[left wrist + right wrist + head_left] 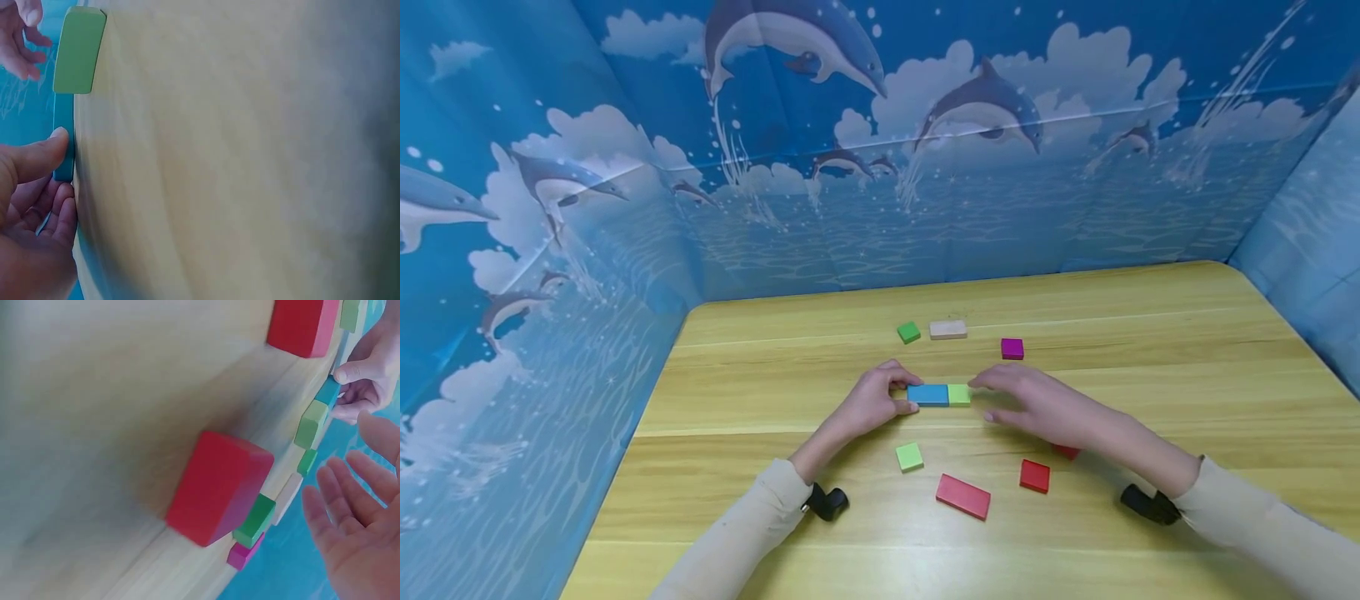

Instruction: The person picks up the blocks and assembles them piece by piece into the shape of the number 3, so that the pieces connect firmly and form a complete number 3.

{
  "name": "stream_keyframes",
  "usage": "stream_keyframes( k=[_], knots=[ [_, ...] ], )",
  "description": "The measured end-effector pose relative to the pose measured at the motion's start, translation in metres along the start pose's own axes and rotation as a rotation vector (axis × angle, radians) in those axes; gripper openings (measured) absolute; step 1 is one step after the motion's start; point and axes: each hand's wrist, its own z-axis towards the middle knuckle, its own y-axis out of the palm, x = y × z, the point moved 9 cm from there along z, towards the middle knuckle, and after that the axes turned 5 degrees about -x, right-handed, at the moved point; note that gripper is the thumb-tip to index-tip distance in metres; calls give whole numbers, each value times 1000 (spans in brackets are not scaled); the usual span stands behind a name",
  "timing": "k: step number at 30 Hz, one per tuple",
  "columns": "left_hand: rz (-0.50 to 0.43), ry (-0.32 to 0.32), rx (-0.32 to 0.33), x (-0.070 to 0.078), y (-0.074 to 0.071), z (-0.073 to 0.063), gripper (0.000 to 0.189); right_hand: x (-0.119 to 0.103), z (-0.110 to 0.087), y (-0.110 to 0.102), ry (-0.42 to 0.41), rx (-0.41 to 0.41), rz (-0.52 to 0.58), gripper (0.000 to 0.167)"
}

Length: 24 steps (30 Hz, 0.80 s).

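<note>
My left hand [872, 402] pinches the left end of a blue block [928, 396], thumb in front and fingers behind. In the left wrist view the thumb presses on the blue block's side [64, 112]. Against the right end of the blue block lies a light green block [958, 395], forming one line with it. My right hand [1037, 404] is just right of the light green block, fingers extended and apart with nothing between them. In the right wrist view its fingers are spread, close to the light green block [310, 424].
Behind the row lie a green block [908, 332], a pale block [948, 329] and a magenta block [1012, 348]. Nearer me are another light green block [909, 457], a long red block [963, 497] and a red block [1034, 476]. The right forearm partly covers another red block [1066, 451].
</note>
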Motion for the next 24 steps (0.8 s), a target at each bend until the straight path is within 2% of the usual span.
stream_keyframes(
  k=[9, 16, 24],
  knots=[
    [4, -1, -1, -2, 0, 0, 31, 11, -29, -1, 52, 1, 13, 42],
    [-11, 6, -2, 0, 0, -1, 31, 18, -50, -5, 66, 32, -4, 42],
    [-5, 6, -1, 0, 1, -1, 31, 25, -69, -11, 81, 38, -11, 33]
  ],
)
